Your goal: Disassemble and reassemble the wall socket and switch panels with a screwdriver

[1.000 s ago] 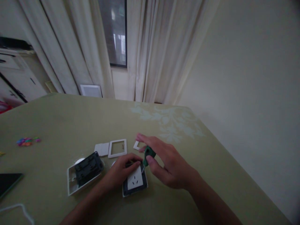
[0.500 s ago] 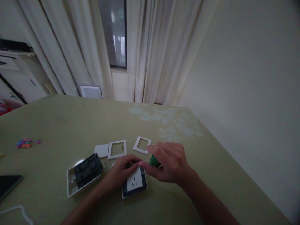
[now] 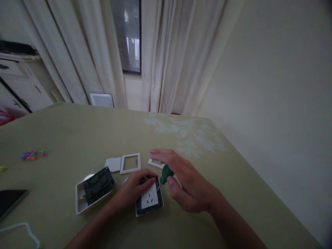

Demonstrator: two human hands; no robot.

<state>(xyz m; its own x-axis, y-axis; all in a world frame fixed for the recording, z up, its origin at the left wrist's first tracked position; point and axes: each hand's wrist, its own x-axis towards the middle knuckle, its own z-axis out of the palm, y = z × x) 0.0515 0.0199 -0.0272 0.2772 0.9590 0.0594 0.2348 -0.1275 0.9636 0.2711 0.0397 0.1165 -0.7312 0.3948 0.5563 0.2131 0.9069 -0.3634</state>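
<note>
My left hand (image 3: 135, 189) lies on the top left of a wall socket (image 3: 149, 201), a white plate with slots in a dark frame, and its fingers press down on it. My right hand (image 3: 185, 181) grips a small screwdriver with a green handle (image 3: 166, 174). The thin metal tip points down to the socket's upper right edge. Both hands are over the olive tablecloth (image 3: 77, 138), near its front middle.
Left of the socket sits a white box with a black socket module (image 3: 94, 189). Behind are a white square cover (image 3: 113, 164), a white frame (image 3: 130, 163) and another frame (image 3: 155, 163) partly under my right hand. Coloured bits (image 3: 31, 155) and a dark slab (image 3: 10, 200) lie far left.
My right hand has turned and opened its fingers forward again, so the green handle shows more. It covers part of the far right frame. My left hand stays on the socket.
</note>
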